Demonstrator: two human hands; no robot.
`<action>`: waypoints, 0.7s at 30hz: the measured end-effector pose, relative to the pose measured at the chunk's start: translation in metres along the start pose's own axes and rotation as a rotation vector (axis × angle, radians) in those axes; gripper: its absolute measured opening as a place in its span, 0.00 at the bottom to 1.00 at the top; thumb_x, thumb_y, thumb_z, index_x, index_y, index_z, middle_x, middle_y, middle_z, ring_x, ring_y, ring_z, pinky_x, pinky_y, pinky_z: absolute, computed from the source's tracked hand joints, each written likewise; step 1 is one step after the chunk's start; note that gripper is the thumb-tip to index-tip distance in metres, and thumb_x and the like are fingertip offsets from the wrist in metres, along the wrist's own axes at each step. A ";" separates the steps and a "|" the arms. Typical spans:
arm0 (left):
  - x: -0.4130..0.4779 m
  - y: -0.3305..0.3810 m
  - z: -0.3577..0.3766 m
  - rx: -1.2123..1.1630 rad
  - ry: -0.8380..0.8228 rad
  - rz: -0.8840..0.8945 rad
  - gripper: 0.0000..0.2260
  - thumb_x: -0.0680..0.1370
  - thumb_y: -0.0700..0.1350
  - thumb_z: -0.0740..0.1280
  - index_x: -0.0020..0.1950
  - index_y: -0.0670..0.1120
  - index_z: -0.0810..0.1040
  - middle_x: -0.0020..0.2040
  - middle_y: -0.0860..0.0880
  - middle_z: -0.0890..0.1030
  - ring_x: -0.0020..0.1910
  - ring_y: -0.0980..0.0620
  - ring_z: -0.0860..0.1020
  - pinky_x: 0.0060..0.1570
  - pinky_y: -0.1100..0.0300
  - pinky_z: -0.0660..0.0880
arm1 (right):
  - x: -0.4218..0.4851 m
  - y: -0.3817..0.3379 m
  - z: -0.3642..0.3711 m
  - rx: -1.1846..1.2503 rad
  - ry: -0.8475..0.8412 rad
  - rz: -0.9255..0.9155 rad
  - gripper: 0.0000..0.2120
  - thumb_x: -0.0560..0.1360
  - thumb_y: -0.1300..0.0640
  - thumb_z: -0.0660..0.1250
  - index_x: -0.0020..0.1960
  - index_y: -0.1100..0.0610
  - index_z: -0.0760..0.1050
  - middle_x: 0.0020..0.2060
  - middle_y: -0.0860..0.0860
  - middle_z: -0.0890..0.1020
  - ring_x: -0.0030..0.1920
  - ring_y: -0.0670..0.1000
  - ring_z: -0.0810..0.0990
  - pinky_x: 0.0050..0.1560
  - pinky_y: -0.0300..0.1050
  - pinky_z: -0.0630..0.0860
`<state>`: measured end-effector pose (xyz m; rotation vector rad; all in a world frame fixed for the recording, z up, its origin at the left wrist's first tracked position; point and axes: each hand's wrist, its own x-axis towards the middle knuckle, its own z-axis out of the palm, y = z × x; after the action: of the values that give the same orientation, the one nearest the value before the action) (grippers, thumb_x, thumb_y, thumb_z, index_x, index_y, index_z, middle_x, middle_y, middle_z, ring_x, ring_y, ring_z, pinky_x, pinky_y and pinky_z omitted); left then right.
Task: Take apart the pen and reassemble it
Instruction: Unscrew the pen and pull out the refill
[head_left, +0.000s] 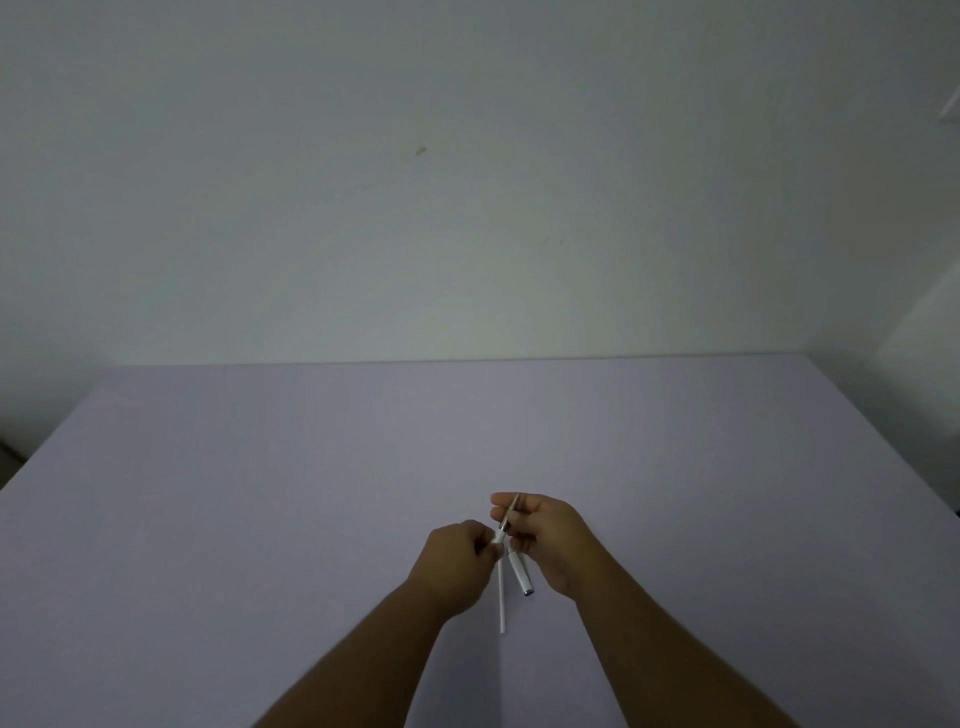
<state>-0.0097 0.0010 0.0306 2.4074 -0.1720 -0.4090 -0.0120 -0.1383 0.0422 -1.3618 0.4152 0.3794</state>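
Pen is in pieces, held just above the bench (311, 493) at centre-near, between both hands. Head view only: left hand (457, 564) is curled closed, fingertips pinching the top of the thin white refill (502, 597), which hangs almost straight down toward the person, its lower end free. Right hand (545, 540) is pinched around a slim metallic part (511, 512) that points up and away between thumb and forefinger; it also seems to hold the white barrel (519, 571), which slants down from the palm with a dark, metal-ringed end lowest. Can't tell whether the metallic part and barrel are joined or separate, the fingers cover the junction. Refill top and barrel top sit touching or just beside each other where the two hands meet. My read: refill is out of the barrel, so disassembly is well along or reassembly is starting; the frame doesn't settle which. Holding everything in the air keeps both hands free to twist and align parts. Nothing else on the lilac bench, plain wall (467, 182) behind. Risk: the thin refill could slip from a fingertip pinch.
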 end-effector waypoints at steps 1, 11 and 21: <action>0.001 0.000 0.000 -0.001 0.000 -0.003 0.10 0.78 0.49 0.62 0.50 0.45 0.79 0.32 0.56 0.72 0.30 0.60 0.69 0.30 0.68 0.63 | 0.001 0.000 0.000 -0.014 0.010 0.006 0.13 0.77 0.68 0.59 0.50 0.57 0.80 0.42 0.51 0.84 0.43 0.48 0.80 0.43 0.40 0.74; 0.000 0.000 -0.002 -0.002 -0.022 -0.007 0.10 0.79 0.48 0.62 0.51 0.44 0.79 0.38 0.51 0.76 0.29 0.59 0.70 0.29 0.69 0.64 | 0.005 -0.001 -0.002 -0.121 0.116 0.053 0.06 0.72 0.63 0.68 0.39 0.53 0.81 0.40 0.54 0.81 0.38 0.49 0.74 0.42 0.42 0.74; 0.001 0.002 -0.006 -0.014 -0.031 -0.020 0.10 0.79 0.48 0.62 0.51 0.43 0.79 0.38 0.51 0.76 0.31 0.56 0.71 0.33 0.65 0.70 | 0.008 -0.004 -0.001 -0.036 0.130 -0.038 0.11 0.75 0.68 0.63 0.47 0.55 0.79 0.42 0.53 0.82 0.42 0.48 0.78 0.41 0.39 0.73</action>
<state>-0.0073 0.0028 0.0357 2.3917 -0.1586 -0.4551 -0.0030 -0.1396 0.0420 -1.4317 0.4909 0.2693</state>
